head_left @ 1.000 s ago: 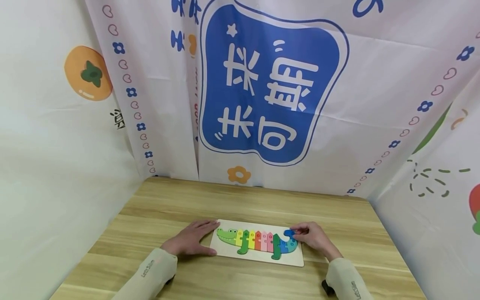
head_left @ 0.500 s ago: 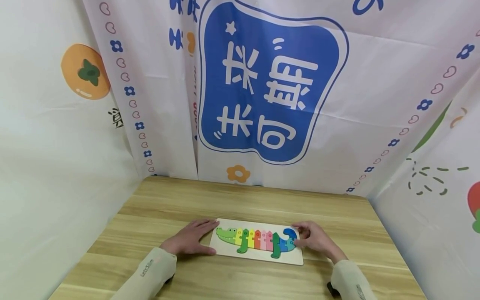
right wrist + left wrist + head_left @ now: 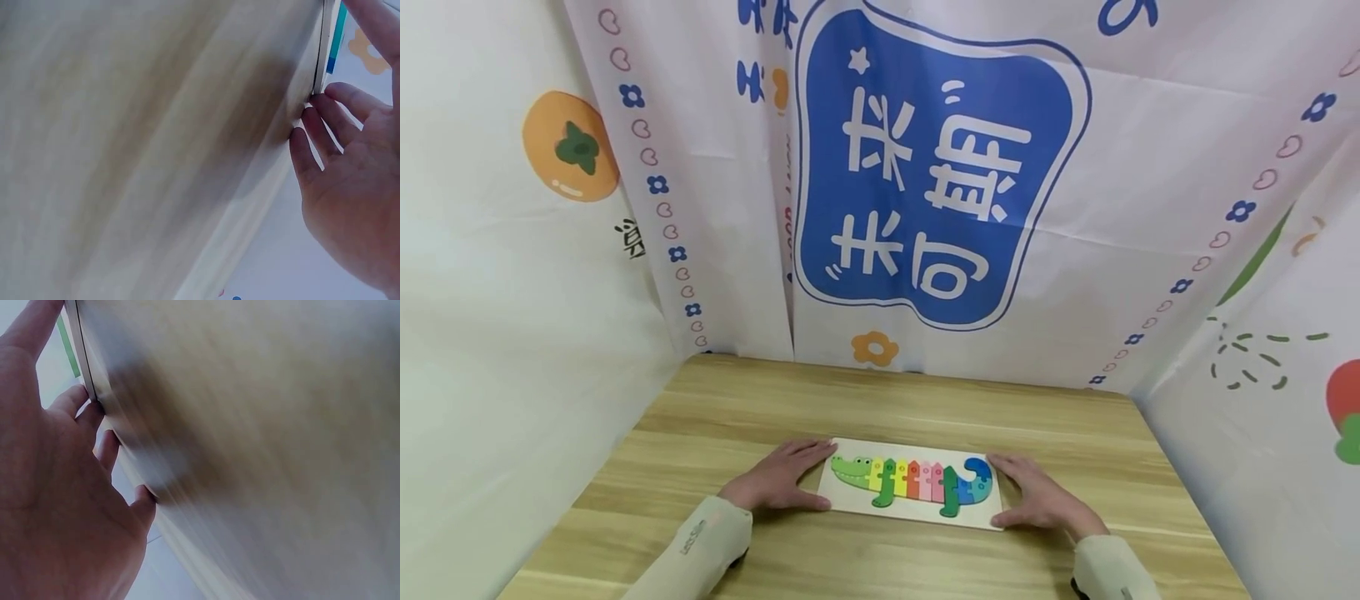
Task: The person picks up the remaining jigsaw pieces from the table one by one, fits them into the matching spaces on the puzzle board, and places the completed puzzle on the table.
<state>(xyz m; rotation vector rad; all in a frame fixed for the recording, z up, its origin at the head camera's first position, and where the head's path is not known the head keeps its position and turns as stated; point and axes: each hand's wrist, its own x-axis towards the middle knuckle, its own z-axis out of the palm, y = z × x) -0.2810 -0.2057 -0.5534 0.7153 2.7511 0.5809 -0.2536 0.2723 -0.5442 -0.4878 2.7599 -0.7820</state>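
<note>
A pale wooden puzzle board (image 3: 913, 513) lies flat on the table, filled with a multicoloured crocodile (image 3: 917, 481) made of interlocking pieces. Its green head is on the left and its blue tail on the right. My left hand (image 3: 775, 483) spans the board's left end, thumb at the near corner and fingertips at the far one. Mirroring it, my right hand (image 3: 1043, 497) spreads along the right end. In the left wrist view, fingertips of the left hand (image 3: 69, 487) meet the table beside the board's edge (image 3: 82, 356); the right wrist view shows the right hand (image 3: 362, 175) similarly placed.
The wood-grain table (image 3: 880, 396) extends around the board on every side. Behind it hangs a white cloth (image 3: 1120, 167) with a large blue printed badge. White printed sheets also wall in the left and right sides.
My right hand has left the blue tail piece and spread its thumb and fingers to the two corners of the board's right end. The left hand has stayed at the left end.
</note>
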